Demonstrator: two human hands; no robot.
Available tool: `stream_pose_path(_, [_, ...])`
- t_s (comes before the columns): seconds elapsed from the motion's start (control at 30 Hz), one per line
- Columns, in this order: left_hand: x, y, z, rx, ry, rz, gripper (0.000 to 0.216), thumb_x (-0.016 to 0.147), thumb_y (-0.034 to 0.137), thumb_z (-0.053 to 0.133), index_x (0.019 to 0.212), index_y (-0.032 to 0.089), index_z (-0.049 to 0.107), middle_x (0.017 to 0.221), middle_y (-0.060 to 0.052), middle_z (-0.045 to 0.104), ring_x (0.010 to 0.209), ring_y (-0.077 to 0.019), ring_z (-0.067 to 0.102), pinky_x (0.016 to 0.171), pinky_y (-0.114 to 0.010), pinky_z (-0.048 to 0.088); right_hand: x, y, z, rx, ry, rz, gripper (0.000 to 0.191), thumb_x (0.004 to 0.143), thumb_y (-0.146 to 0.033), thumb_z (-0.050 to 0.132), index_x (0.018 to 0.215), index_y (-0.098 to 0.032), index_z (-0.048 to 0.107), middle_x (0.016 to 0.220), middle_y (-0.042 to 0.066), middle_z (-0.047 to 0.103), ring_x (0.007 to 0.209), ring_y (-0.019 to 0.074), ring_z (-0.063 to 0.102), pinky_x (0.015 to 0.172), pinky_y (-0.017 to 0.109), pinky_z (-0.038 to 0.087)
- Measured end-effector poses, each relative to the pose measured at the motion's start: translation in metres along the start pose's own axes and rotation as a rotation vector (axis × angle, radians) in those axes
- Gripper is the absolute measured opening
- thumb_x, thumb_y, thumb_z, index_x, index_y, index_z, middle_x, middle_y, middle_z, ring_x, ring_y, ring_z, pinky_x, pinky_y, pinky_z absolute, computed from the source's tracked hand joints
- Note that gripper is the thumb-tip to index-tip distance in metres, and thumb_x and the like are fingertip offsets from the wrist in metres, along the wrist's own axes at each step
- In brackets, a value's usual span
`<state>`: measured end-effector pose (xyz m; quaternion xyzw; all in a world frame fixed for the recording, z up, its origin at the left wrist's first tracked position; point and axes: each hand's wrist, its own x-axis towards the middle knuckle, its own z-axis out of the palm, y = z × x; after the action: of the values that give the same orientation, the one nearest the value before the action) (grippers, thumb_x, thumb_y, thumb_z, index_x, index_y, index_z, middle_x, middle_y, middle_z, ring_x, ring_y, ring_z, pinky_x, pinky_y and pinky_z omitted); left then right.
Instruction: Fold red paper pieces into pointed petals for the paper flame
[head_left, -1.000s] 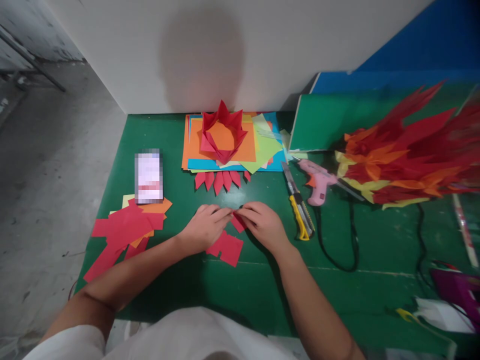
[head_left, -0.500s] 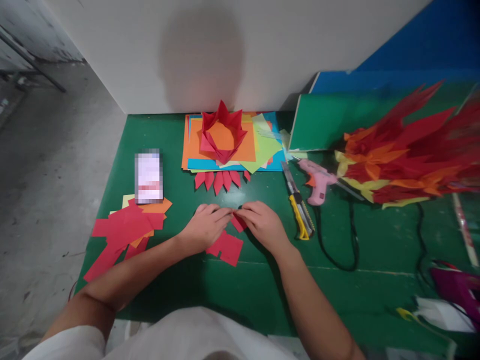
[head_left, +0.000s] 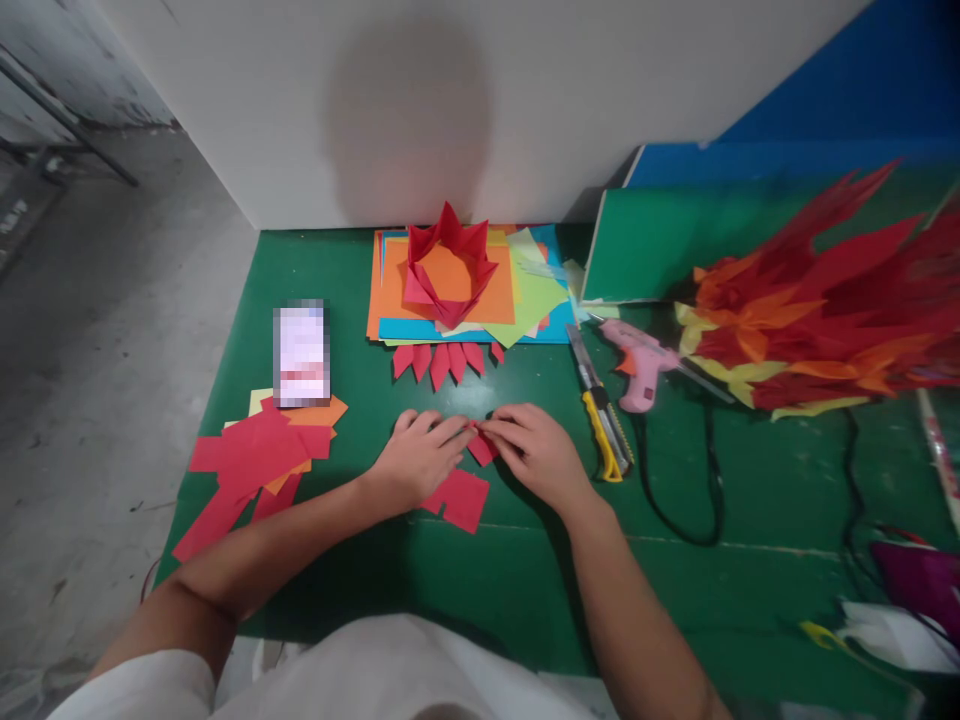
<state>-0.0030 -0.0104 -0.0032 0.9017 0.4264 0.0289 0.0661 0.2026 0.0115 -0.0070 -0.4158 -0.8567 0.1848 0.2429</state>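
Note:
Both my hands rest on the green table (head_left: 480, 580) and pinch one small red paper piece (head_left: 481, 448) between their fingertips. My left hand (head_left: 417, 458) presses it from the left, my right hand (head_left: 535, 451) from the right, fingers curled on it. Just below the hands lie a few flat red paper squares (head_left: 459, 497). A row of folded red paper petals (head_left: 445, 361) lies beyond my hands. Behind them a red folded paper crown (head_left: 448, 265) sits on a stack of coloured paper sheets (head_left: 525, 300).
A phone (head_left: 301, 354) and a heap of red and orange paper cut-offs (head_left: 255, 460) lie at the left. A yellow utility knife (head_left: 603, 425), a pink glue gun (head_left: 637, 363) with black cord, and a big red-orange paper flower (head_left: 817, 310) are at the right.
My hands have barely shifted on the red piece; the view has drifted slightly.

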Motion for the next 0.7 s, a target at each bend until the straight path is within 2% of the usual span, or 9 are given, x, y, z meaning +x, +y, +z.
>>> stream_pose_path(0.13, [0.0,0.0,0.0,0.007,0.015,-0.011,0.033,0.095,0.032,0.041,0.127,0.029,0.051,0.128,0.001,0.054,0.1,-0.0195,0.045,0.085,-0.036,0.032,0.001,-0.001,0.002,-0.014,-0.028,0.006,0.03,0.088,-0.01,0.044,0.107,-0.019,0.066,0.092,0.009,0.061,0.084,0.0213,0.053,0.072,0.036,0.047])
stream_pose_path(0.27, [0.0,-0.003,-0.001,-0.009,0.025,-0.006,0.032,0.096,0.033,0.04,0.126,0.03,0.051,0.127,0.001,0.054,0.101,-0.019,0.046,0.084,-0.037,0.031,0.001,0.0,0.001,-0.078,-0.001,0.008,0.035,0.084,-0.004,0.042,0.099,-0.02,0.069,0.09,0.009,0.059,0.08,0.0214,0.051,0.069,0.036,0.047])
stream_pose_path(0.37, [0.0,-0.003,0.0,-0.018,0.027,-0.008,0.032,0.095,0.034,0.042,0.126,0.031,0.051,0.128,0.002,0.054,0.102,-0.0186,0.045,0.083,-0.037,0.031,0.0,0.001,-0.001,-0.1,0.063,0.031,0.032,0.083,-0.004,0.042,0.089,-0.019,0.07,0.088,0.009,0.059,0.08,0.0214,0.052,0.069,0.036,0.046])
stream_pose_path(0.47, [0.0,-0.004,0.001,-0.041,0.033,-0.005,0.032,0.095,0.036,0.043,0.125,0.031,0.052,0.128,0.003,0.054,0.102,-0.019,0.044,0.085,-0.037,0.031,0.0,-0.001,-0.001,-0.073,0.136,0.089,0.027,0.083,-0.007,0.045,0.094,-0.018,0.068,0.087,0.009,0.06,0.082,0.0215,0.053,0.072,0.036,0.046])
stream_pose_path(0.53, [0.0,-0.004,0.001,-0.058,0.039,-0.004,0.032,0.095,0.036,0.043,0.125,0.031,0.053,0.127,0.002,0.054,0.102,-0.0199,0.043,0.086,-0.038,0.03,0.001,-0.004,0.001,-0.066,0.136,0.116,0.023,0.083,-0.012,0.049,0.097,-0.018,0.066,0.09,0.008,0.06,0.083,0.0219,0.053,0.074,0.037,0.045])
stream_pose_path(0.7, [0.0,-0.005,0.0,-0.078,0.039,0.008,0.033,0.095,0.031,0.042,0.126,0.032,0.052,0.125,0.0,0.055,0.1,-0.0208,0.043,0.086,-0.038,0.03,0.005,-0.012,0.008,-0.049,0.105,0.176,0.01,0.085,-0.021,0.053,0.089,-0.019,0.062,0.088,0.007,0.059,0.084,0.0222,0.053,0.076,0.037,0.042])
